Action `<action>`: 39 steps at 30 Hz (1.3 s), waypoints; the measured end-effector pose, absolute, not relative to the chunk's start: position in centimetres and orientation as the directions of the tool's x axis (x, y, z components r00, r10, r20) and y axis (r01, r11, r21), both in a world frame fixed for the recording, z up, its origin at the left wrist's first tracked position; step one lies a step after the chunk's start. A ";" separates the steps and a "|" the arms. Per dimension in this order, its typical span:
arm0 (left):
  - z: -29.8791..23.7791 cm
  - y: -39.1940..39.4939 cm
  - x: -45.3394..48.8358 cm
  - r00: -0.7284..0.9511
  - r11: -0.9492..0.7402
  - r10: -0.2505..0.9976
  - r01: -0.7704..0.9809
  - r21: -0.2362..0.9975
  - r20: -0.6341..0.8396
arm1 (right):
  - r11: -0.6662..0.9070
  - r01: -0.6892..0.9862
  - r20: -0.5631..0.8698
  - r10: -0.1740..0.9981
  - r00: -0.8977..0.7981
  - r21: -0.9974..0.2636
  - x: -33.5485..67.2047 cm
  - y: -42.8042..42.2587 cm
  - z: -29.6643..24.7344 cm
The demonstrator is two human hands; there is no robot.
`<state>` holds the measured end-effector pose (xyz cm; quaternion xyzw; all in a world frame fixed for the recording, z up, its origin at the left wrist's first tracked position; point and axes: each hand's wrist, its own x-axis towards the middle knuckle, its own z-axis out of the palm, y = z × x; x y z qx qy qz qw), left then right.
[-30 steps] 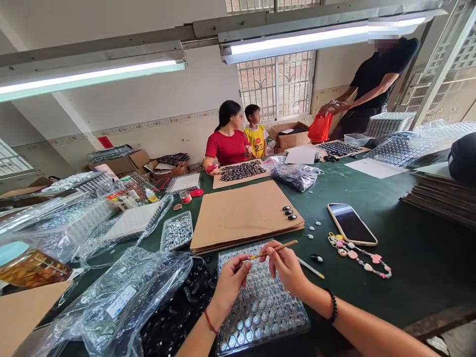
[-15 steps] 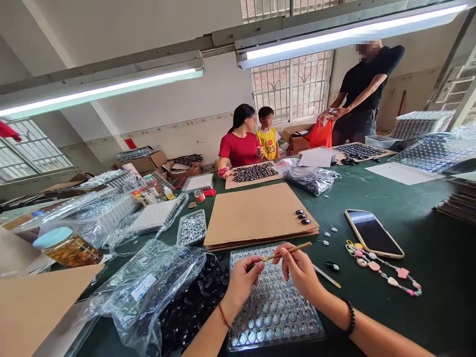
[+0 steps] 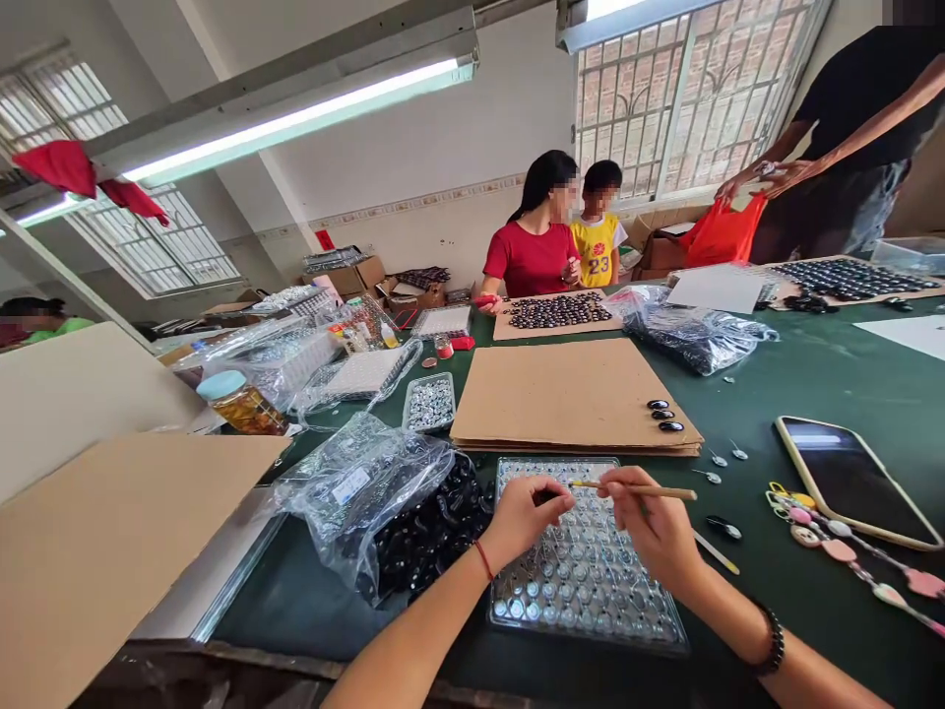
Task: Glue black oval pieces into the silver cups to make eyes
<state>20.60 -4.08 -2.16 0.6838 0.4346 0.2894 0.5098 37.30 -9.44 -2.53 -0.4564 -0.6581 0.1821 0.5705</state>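
Observation:
My right hand [image 3: 650,512] grips a thin wooden stick [image 3: 673,492] whose yellowish tip points toward my left hand [image 3: 528,517]. The left fingers are pinched together; a small dark thing seems to be between them, mostly hidden. Both hands hover over a clear plastic tray [image 3: 591,622] filled with rows of small round silvery pieces with thin wires. Left of the tray, glossy black pieces [image 3: 428,527] spill from a clear plastic bag [image 3: 361,448]. Beyond the tray, a few black oval pieces [image 3: 670,426] rest on stacked brown cardboard [image 3: 546,389].
To the right lie a phone [image 3: 856,478] with a bead strap [image 3: 838,551], a pale stick [image 3: 716,553] and a black oval piece [image 3: 724,528]. A small tray of shiny bits [image 3: 430,402] and a lidded jar [image 3: 242,402] stand left. People are across the table.
The view has swung left, so things sit further right in the picture. The stick's tip has drawn back from my left fingers and now shows in the gap between the hands.

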 end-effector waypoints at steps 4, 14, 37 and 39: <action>-2.4 -4.1 20.6 0.492 -0.199 0.870 0.376 0.905 -0.013 | 0.573 0.522 0.627 0.774 -0.090 -0.632 37.1 -9.6 -2.4; -2.5 -4.1 20.4 0.509 -0.218 0.859 0.444 0.869 -0.045 | 0.601 0.553 0.596 0.773 -0.218 -0.577 37.2 -9.6 -3.2; -2.2 -4.5 20.6 0.508 -0.193 0.861 0.371 0.908 -0.025 | 0.621 0.560 0.626 0.749 -0.219 -0.548 36.7 -10.0 -3.0; -2.1 -4.7 20.7 0.485 -0.219 0.874 0.367 0.904 0.015 | 0.632 0.544 0.629 0.744 -0.225 -0.552 36.5 -10.0 -3.0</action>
